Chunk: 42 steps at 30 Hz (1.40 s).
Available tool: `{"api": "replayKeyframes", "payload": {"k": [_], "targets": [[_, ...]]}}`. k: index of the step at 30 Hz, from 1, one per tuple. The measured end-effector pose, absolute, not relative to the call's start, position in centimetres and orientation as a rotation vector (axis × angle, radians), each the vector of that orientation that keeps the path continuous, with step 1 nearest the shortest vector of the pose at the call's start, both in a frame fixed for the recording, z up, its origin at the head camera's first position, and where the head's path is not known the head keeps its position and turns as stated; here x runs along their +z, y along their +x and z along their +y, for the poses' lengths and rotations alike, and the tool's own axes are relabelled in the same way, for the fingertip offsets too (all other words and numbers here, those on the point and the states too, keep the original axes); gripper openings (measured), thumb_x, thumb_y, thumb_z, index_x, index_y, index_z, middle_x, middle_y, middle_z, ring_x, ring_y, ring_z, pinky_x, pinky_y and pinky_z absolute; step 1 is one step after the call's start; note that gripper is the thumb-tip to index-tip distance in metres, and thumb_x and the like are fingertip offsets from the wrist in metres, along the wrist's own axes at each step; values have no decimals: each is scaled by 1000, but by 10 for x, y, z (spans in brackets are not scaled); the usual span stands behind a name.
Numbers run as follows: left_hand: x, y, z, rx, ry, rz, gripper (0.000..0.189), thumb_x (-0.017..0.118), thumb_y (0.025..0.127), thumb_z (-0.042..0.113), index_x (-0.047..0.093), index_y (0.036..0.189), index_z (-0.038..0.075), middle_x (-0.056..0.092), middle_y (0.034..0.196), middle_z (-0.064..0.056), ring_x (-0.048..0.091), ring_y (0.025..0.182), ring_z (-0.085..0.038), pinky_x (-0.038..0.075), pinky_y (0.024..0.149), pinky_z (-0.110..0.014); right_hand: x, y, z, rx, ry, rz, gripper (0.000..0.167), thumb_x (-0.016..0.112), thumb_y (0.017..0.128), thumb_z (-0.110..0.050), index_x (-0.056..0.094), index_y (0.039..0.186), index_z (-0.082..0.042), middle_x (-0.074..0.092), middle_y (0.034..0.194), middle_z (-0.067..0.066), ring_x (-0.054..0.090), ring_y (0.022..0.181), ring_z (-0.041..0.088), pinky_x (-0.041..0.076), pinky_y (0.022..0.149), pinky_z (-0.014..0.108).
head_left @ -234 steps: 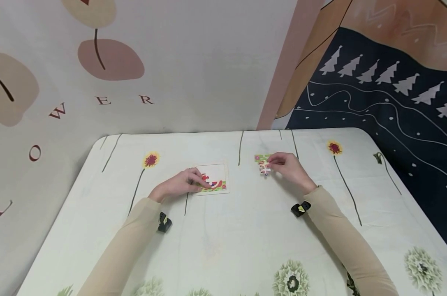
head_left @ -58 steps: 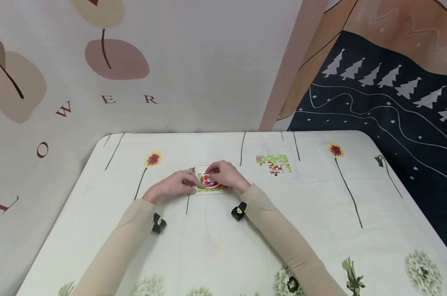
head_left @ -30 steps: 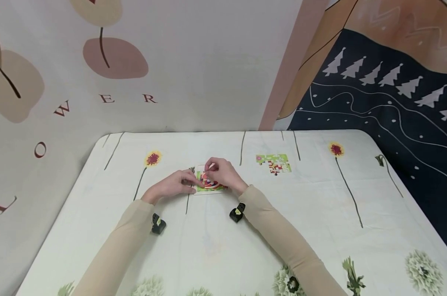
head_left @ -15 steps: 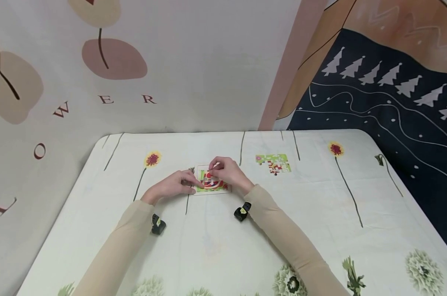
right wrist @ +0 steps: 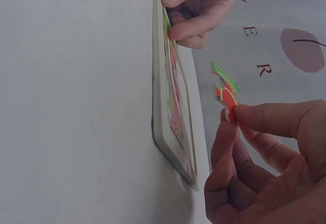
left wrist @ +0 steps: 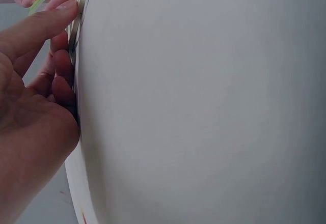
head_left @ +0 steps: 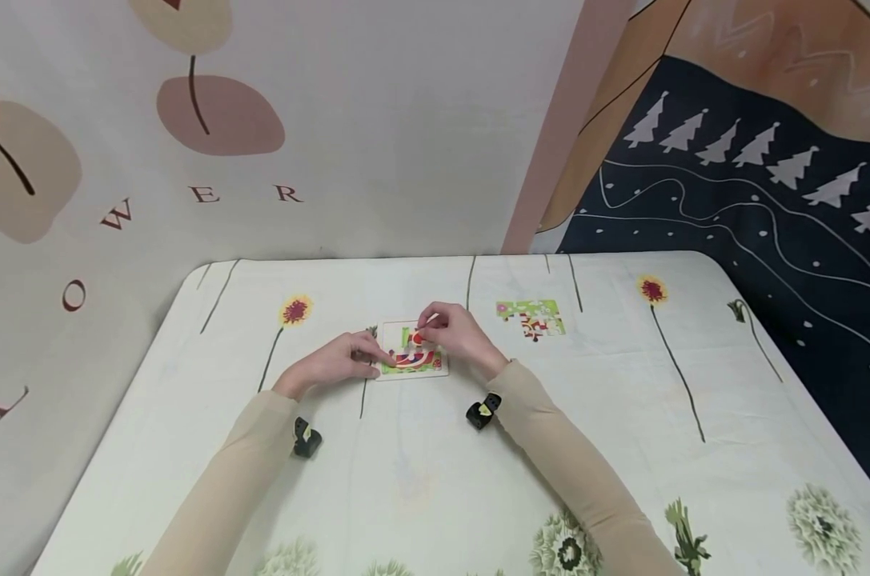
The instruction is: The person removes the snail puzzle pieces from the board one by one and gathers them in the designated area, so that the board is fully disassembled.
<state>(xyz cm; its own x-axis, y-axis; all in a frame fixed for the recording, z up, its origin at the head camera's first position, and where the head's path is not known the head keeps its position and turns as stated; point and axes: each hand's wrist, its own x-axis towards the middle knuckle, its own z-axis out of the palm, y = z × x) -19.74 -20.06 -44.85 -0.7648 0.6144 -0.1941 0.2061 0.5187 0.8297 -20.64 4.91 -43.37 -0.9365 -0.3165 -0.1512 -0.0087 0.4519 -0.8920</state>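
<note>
In the head view, a small framed jigsaw puzzle board [head_left: 394, 326] lies on the cloth-covered table. Colourful pieces fill its lower part, and the upper part shows bare white. My left hand [head_left: 334, 364] rests at its left side, index fingertip pressing on the lower pieces and thumb at the frame's edge in the right wrist view. Between thumb and fingertips, my right hand [head_left: 459, 336] pinches a red and green puzzle piece [right wrist: 227, 95], held tilted above the board's upper right. The fingers hide part of that piece.
Right of the board lies a group of joined or closely placed puzzle pieces [head_left: 543, 308], green with red and white. A pale cloth printed with flowers covers the table [head_left: 406, 464]. A printed curtain [head_left: 406, 160] hangs behind the far edge.
Earlier my right hand was at the pieces on the right, then over the board. In the last second it shifts slightly right with the piece, uncovering more board. My left hand stays put.
</note>
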Motion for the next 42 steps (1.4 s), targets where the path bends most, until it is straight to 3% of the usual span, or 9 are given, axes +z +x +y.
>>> {"api": "replayKeyframes", "payload": {"k": [42], "targets": [[-449,-196,-202,1182,679,2282,22,72,93,-2,77,115,-2,64,114,-13,53,104,-23,43,95,-40,-433,-205,105,-1433,-245,2545,5,66,97,-2,68,101,-3,73,101,14,63,87,22,42,70,30]]}}
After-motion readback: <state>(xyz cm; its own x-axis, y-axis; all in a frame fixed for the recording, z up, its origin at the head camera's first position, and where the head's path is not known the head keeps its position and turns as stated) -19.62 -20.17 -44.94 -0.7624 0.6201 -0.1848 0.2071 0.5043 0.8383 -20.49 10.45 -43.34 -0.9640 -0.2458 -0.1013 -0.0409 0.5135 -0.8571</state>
